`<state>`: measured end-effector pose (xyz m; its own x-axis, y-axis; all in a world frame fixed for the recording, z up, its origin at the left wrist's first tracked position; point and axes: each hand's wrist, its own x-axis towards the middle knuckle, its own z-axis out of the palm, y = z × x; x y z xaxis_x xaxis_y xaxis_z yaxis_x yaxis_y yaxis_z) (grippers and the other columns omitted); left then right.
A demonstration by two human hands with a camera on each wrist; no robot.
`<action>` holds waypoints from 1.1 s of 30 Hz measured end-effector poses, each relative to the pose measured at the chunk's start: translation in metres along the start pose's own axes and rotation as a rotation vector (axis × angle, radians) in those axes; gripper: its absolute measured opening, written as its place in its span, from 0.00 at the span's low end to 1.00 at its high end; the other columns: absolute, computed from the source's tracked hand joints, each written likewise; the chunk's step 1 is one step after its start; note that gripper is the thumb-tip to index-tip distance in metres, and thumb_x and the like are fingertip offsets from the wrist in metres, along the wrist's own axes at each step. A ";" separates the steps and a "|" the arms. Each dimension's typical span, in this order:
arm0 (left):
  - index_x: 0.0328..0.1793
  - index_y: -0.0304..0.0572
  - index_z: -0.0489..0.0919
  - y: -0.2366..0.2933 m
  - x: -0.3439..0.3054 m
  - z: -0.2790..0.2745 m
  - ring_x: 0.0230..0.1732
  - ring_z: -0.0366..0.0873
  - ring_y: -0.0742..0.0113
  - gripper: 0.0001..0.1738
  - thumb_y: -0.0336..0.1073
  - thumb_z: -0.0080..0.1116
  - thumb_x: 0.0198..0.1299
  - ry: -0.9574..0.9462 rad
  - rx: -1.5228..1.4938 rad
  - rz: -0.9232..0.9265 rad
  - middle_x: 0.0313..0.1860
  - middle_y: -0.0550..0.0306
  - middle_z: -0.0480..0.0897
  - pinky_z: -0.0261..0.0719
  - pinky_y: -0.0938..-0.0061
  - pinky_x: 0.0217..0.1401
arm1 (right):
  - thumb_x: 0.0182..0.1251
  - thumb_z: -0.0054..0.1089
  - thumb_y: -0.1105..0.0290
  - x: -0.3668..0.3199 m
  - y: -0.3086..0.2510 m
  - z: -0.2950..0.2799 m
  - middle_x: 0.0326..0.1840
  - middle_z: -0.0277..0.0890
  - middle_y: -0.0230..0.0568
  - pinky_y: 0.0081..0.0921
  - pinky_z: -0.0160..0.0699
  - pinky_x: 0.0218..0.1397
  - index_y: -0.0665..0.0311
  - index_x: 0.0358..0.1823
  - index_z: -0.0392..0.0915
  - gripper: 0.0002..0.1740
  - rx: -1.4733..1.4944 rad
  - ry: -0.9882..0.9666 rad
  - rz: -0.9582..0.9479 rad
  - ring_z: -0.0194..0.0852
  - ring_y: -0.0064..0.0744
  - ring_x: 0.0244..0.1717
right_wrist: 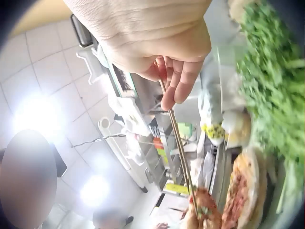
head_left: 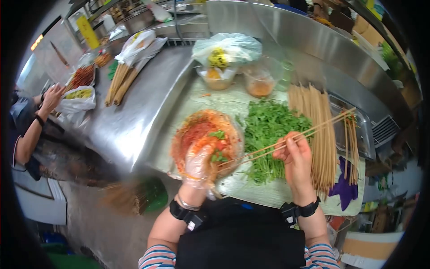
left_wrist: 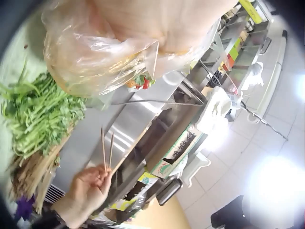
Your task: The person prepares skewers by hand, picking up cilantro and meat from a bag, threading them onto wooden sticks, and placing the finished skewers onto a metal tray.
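Observation:
Over a bowl point(head_left: 178, 154) of red-sauced raw meat point(head_left: 191, 135), my left hand point(head_left: 198, 162), in a clear plastic glove, grips a piece of sauced meat with bits of green herb. My bare right hand point(head_left: 295, 158) pinches thin bamboo skewers point(right_wrist: 180, 143) between thumb and fingers. Their lower ends reach the meat in the gloved hand, as the right wrist view also shows. The other ends point up to the right, over a row of bare skewers point(head_left: 320, 139). Leafy green herbs point(head_left: 268, 134) lie between the bowl and that row.
Behind the bowl stand a bagged tub point(head_left: 217, 83) and a clear container point(head_left: 260, 85). To the right are a metal tray point(head_left: 369, 145), with filled skewers point(head_left: 353, 148) near it, and a purple cloth point(head_left: 342, 190). Another person's arm point(head_left: 33, 130) works at the left metal counter point(head_left: 130, 107).

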<state>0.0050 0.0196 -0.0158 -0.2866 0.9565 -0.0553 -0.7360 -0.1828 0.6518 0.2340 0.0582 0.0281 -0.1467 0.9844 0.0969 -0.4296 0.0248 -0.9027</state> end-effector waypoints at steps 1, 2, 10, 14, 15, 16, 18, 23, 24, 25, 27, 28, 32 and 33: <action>0.60 0.31 0.71 0.003 -0.002 0.007 0.49 0.81 0.59 0.20 0.26 0.51 0.62 0.050 0.008 0.002 0.51 0.48 0.80 0.82 0.66 0.52 | 0.72 0.49 0.67 -0.005 0.010 0.008 0.39 0.77 0.42 0.23 0.82 0.38 0.64 0.47 0.69 0.09 0.009 -0.033 0.014 0.79 0.27 0.33; 0.60 0.32 0.71 0.009 -0.004 0.008 0.49 0.80 0.60 0.19 0.26 0.51 0.62 0.041 0.016 -0.007 0.51 0.49 0.80 0.81 0.66 0.53 | 0.72 0.49 0.67 -0.010 0.015 0.016 0.39 0.77 0.42 0.23 0.82 0.39 0.64 0.47 0.69 0.09 0.031 -0.065 0.053 0.79 0.28 0.33; 0.51 0.28 0.79 0.016 -0.013 0.010 0.42 0.80 0.68 0.15 0.21 0.51 0.58 -0.035 0.468 -0.013 0.45 0.53 0.82 0.79 0.75 0.46 | 0.73 0.47 0.68 -0.022 0.009 0.035 0.37 0.79 0.41 0.25 0.80 0.42 0.67 0.45 0.74 0.11 -0.006 -0.409 0.335 0.82 0.31 0.36; 0.49 0.27 0.80 0.025 -0.019 0.009 0.39 0.80 0.70 0.14 0.20 0.52 0.57 -0.034 0.670 -0.038 0.43 0.52 0.83 0.79 0.78 0.44 | 0.76 0.40 0.61 0.004 -0.011 0.023 0.35 0.79 0.43 0.23 0.82 0.36 0.68 0.43 0.72 0.16 0.079 -0.243 0.098 0.83 0.33 0.33; 0.49 0.28 0.80 0.024 -0.020 0.008 0.39 0.79 0.72 0.13 0.20 0.53 0.57 -0.059 0.710 -0.017 0.41 0.54 0.83 0.78 0.80 0.43 | 0.76 0.41 0.60 0.010 -0.006 0.022 0.33 0.79 0.43 0.22 0.82 0.33 0.67 0.42 0.71 0.17 0.110 -0.169 0.100 0.83 0.33 0.31; 0.50 0.30 0.81 0.023 -0.021 0.008 0.40 0.78 0.74 0.13 0.20 0.54 0.58 -0.084 0.749 0.006 0.40 0.57 0.83 0.77 0.81 0.42 | 0.76 0.41 0.60 0.013 -0.003 0.021 0.33 0.79 0.43 0.22 0.82 0.33 0.67 0.42 0.71 0.16 0.120 -0.167 0.125 0.83 0.33 0.30; 0.49 0.29 0.81 0.025 -0.023 0.016 0.39 0.78 0.74 0.13 0.19 0.54 0.58 -0.097 0.739 0.013 0.40 0.57 0.83 0.77 0.81 0.42 | 0.76 0.42 0.60 0.017 0.001 0.019 0.32 0.79 0.43 0.22 0.82 0.33 0.66 0.42 0.71 0.16 0.141 -0.172 0.180 0.82 0.32 0.29; 0.48 0.28 0.81 0.027 -0.023 0.015 0.39 0.78 0.74 0.13 0.18 0.55 0.57 -0.107 0.776 0.032 0.39 0.56 0.83 0.77 0.80 0.44 | 0.75 0.43 0.60 0.016 0.007 0.017 0.30 0.79 0.42 0.21 0.81 0.30 0.66 0.41 0.72 0.16 0.120 -0.149 0.197 0.82 0.32 0.27; 0.49 0.28 0.80 0.026 -0.023 0.015 0.39 0.78 0.74 0.14 0.18 0.55 0.57 -0.106 0.774 0.024 0.39 0.56 0.83 0.77 0.80 0.44 | 0.75 0.43 0.60 0.016 0.007 0.016 0.30 0.79 0.42 0.20 0.81 0.30 0.66 0.40 0.72 0.16 0.107 -0.147 0.202 0.82 0.32 0.26; 0.50 0.28 0.80 0.025 -0.024 0.015 0.39 0.78 0.74 0.14 0.18 0.55 0.57 -0.105 0.772 0.016 0.40 0.56 0.83 0.77 0.80 0.44 | 0.75 0.44 0.60 0.015 0.007 0.015 0.30 0.79 0.41 0.20 0.81 0.29 0.66 0.40 0.72 0.16 0.093 -0.144 0.207 0.82 0.31 0.26; 0.53 0.28 0.78 0.026 -0.024 0.018 0.40 0.79 0.73 0.16 0.17 0.54 0.57 -0.115 0.743 -0.028 0.41 0.55 0.83 0.77 0.79 0.45 | 0.75 0.44 0.60 0.015 0.004 0.014 0.30 0.79 0.41 0.20 0.81 0.29 0.66 0.40 0.72 0.16 0.053 -0.167 0.220 0.82 0.31 0.26; 0.54 0.27 0.77 0.026 -0.024 0.020 0.40 0.79 0.72 0.17 0.17 0.54 0.57 -0.120 0.729 -0.050 0.42 0.54 0.83 0.77 0.79 0.46 | 0.75 0.44 0.60 0.015 0.003 0.014 0.29 0.79 0.41 0.20 0.81 0.29 0.66 0.40 0.72 0.16 0.034 -0.179 0.227 0.82 0.30 0.26; 0.57 0.26 0.74 0.019 -0.021 0.016 0.44 0.80 0.67 0.19 0.19 0.53 0.57 -0.106 0.599 -0.011 0.47 0.49 0.82 0.78 0.76 0.47 | 0.75 0.44 0.60 0.013 -0.002 0.015 0.30 0.79 0.40 0.19 0.80 0.30 0.66 0.40 0.72 0.16 -0.040 -0.182 0.209 0.82 0.29 0.27; 0.57 0.26 0.75 0.019 -0.019 0.010 0.43 0.80 0.67 0.19 0.19 0.53 0.58 -0.108 0.591 -0.056 0.47 0.49 0.82 0.78 0.77 0.47 | 0.75 0.43 0.60 0.013 -0.001 0.015 0.30 0.79 0.40 0.18 0.80 0.30 0.66 0.40 0.72 0.16 -0.047 -0.180 0.205 0.82 0.29 0.28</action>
<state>0.0021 0.0000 0.0053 -0.1703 0.9844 -0.0451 -0.2738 -0.0033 0.9618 0.2192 0.0680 0.0370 -0.3837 0.9232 -0.0204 -0.3340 -0.1594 -0.9290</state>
